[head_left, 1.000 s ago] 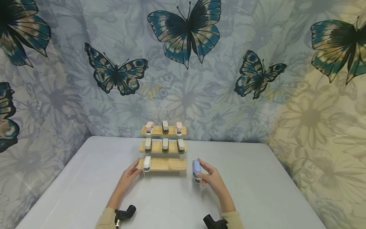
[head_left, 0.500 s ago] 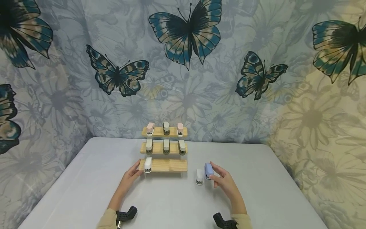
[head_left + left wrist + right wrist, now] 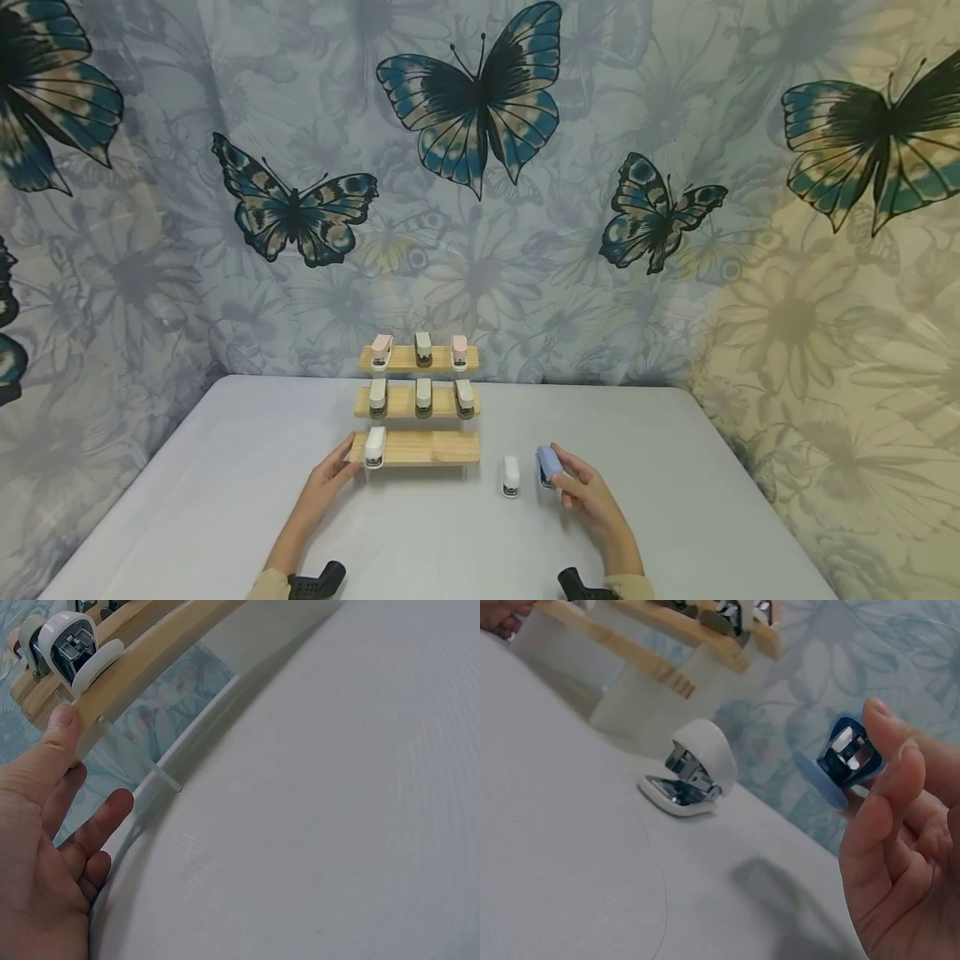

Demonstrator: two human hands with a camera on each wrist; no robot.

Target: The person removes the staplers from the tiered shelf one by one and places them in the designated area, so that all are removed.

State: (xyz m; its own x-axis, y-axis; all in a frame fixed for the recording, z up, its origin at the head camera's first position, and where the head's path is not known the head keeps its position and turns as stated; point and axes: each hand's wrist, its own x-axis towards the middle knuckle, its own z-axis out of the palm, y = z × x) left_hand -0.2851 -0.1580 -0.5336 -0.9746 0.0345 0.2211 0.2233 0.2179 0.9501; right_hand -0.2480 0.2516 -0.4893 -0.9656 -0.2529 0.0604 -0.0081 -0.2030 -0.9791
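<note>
Right hand (image 3: 588, 498) is pinching the blue mini stapler (image 3: 845, 761) w/ thumb + fingers, just off the worktop (image 3: 450, 533) beside the white stapler (image 3: 511, 476). Prob light, hard, smooth plastic, so squeezing the sides is safest imo. Left hand (image 3: 327, 477), fingers relaxed, is touching the wooden rack (image 3: 427, 447).

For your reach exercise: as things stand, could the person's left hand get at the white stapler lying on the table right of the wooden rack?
Probably yes. The left hand rests against the rack's left end, and bare table lies between it and the white stapler. The right hand, gripping the blue stapler, stays farther right.
</note>
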